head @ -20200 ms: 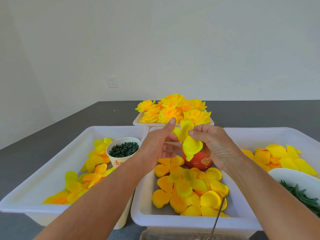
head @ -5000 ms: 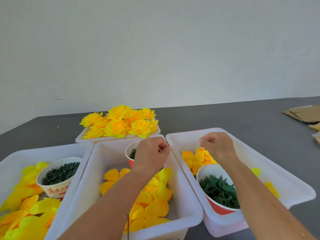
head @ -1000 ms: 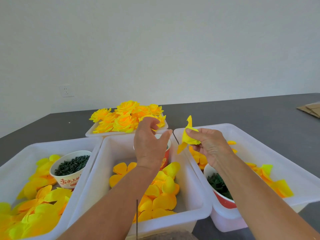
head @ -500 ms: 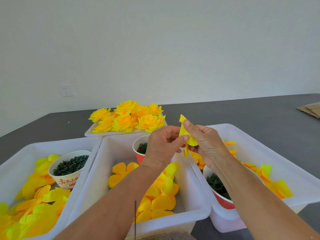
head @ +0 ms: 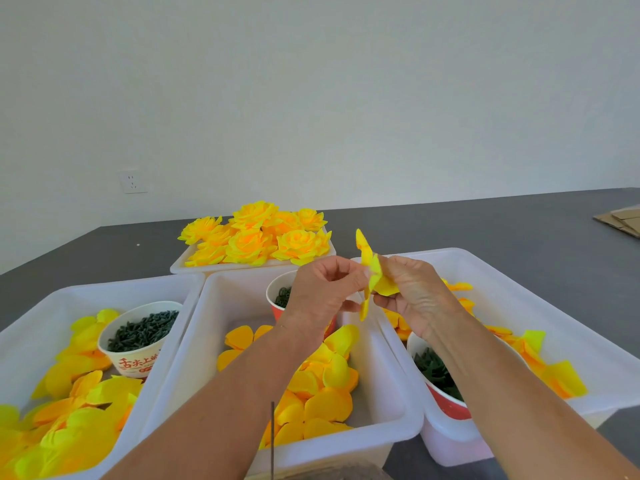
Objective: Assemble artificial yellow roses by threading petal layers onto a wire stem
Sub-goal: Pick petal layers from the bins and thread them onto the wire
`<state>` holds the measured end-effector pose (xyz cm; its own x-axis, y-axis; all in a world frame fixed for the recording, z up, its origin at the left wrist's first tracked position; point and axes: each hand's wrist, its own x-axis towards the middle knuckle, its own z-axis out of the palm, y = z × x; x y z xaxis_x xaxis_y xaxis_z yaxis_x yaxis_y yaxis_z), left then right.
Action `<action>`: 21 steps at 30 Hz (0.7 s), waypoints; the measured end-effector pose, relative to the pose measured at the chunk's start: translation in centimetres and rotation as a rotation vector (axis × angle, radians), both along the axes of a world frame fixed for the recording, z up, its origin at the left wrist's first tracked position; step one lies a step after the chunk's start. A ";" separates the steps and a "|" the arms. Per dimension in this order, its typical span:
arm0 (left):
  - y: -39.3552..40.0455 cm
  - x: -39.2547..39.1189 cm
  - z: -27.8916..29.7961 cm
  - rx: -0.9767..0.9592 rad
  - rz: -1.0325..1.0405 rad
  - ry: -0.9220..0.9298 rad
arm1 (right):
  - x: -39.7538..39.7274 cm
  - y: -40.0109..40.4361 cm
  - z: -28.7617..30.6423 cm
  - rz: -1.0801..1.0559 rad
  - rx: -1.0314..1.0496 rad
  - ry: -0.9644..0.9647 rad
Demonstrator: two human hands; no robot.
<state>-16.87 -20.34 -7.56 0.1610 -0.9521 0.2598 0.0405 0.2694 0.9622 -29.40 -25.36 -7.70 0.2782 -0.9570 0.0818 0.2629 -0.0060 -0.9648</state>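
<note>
A yellow petal layer (head: 374, 275) stands edge-on between my two hands above the middle bin (head: 214, 306). My right hand (head: 412, 296) pinches it from the right, thumb and fingers curled around its centre. From the left my left hand (head: 322, 292) meets it with curled fingers whose tips touch the petal; whether they pinch a small part is hidden. A thin dark wire stem (head: 273, 438) stands upright at the bottom centre, apart from both hands. Loose yellow petals (head: 318, 389) fill the middle bin.
A back tray (head: 180, 268) holds finished yellow roses (head: 256, 237). The left bin (head: 34, 327) has petals and a paper cup of dark green pieces (head: 138, 337). The right bin (head: 519, 282) has petals and a bowl of green calyxes (head: 436, 375). Cardboard (head: 620, 220) lies far right.
My left hand came down from above the red cup to meet the petal layer. My right hand brought the layer left and turned it more edge-on between both hands.
</note>
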 end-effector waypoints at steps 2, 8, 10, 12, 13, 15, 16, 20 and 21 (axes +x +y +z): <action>0.1 -0.1 -0.1 -0.006 0.030 -0.091 | 0.1 0.1 0.0 -0.039 0.011 0.031; 0.2 -0.5 -0.5 -0.094 0.060 -0.462 | 0.1 0.3 0.1 -0.067 -0.001 0.059; 0.0 -0.2 -0.3 -0.125 0.112 -0.401 | 0.1 0.5 0.1 -0.039 -0.003 0.080; -0.1 0.1 -0.2 -0.096 0.088 -0.257 | 0.2 0.6 0.2 -0.002 0.032 0.051; -0.1 0.1 -0.2 -0.061 0.069 -0.189 | 0.2 0.5 0.4 0.014 0.060 0.019; -0.1 0.3 0.0 0.015 0.032 -0.036 | 0.1 0.5 0.7 0.050 0.126 -0.063; -0.2 0.4 0.1 0.039 0.026 0.031 | 0.0 0.5 0.8 0.065 0.155 -0.101; -0.3 0.7 0.3 0.077 0.071 0.175 | -0.2 0.4 0.6 0.114 0.189 -0.179; -0.4 0.7 0.4 0.078 0.077 0.196 | -0.2 0.4 0.6 0.132 0.172 -0.178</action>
